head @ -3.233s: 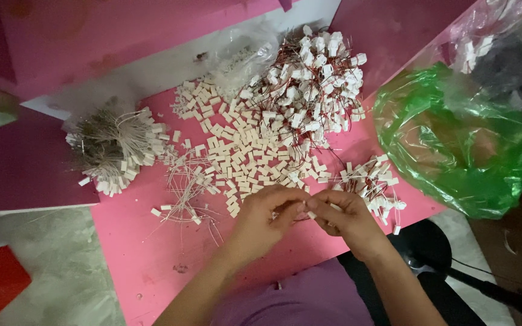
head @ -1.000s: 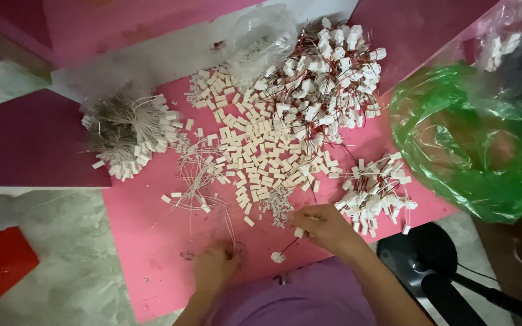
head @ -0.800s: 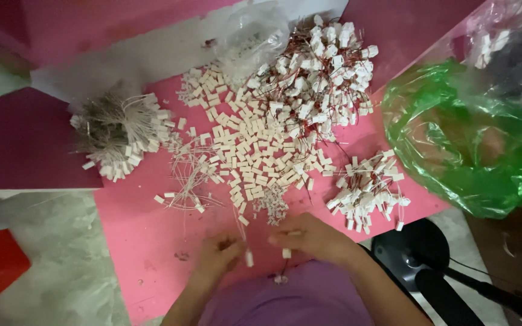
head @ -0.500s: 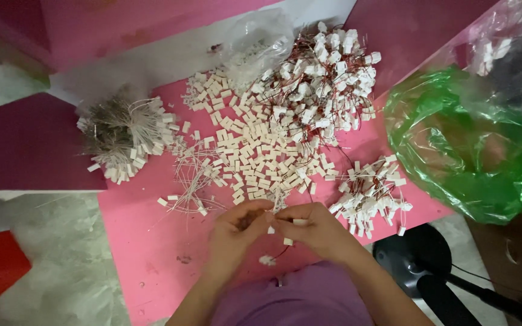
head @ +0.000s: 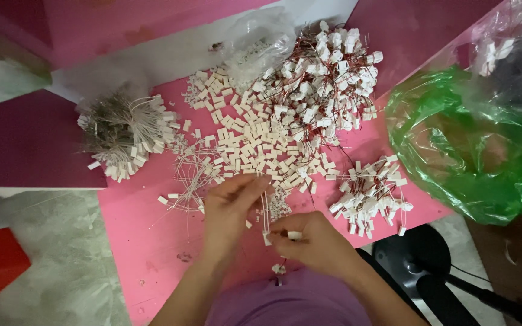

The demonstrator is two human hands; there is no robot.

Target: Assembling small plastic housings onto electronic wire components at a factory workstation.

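Pink bench (head: 152,253) over a grey speckled floor (head: 61,284), white and dark magenta panels along the far edge, red object at the near left corner, black stool base by the near right corner. Off the right edge, big green plastic bag (head: 472,145), crumpled, with a clear bag above it.

Judging progress by the heaps: large pile of white connectors with red wires (head: 327,84) at the far edge looks finished, as does the smaller wired cluster (head: 370,196) near the right edge. Plenty left, seemingly: broad spread of loose white housings (head: 255,148) mid-bench, bundle of pale wires with white ends (head: 122,133) toward the left edge, a thin scatter of wires beside it.

Close to the near edge, left hand (head: 231,202) pinching thin wires, fingertips together. Right hand (head: 312,241) closed on a small white housing (head: 295,235), wire ends meeting it between the two hands. One more small piece lying just below, at the near edge.
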